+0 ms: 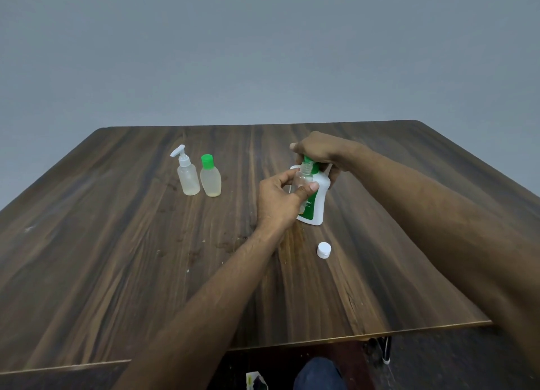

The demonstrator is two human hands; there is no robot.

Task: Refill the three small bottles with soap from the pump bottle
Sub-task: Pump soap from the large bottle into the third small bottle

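The pump bottle (317, 198), white with a green label and a green pump head, stands upright on the dark wood-grain surface (117, 258), right of centre. The right hand (318, 153) lies over its top, fingers curled down around the green pump head. The left hand (280, 198) grips a small clear bottle (302, 179) between thumb and fingers and holds it upright against the front of the pump bottle, its open, capless neck just beneath the pump's spout. Whether soap is flowing cannot be told. The two hands are close together, one above the other, each clamped on its own bottle.

A white cap (323, 250) lies on its side on the surface, nearer the person and apart from the pump bottle. To the left, well apart from the hands, two more small bottles stand side by side, nearly touching: a clear one with a white pump top (187, 175) and a clear one with a green cap (210, 177), each holding a little pale liquid at the bottom.
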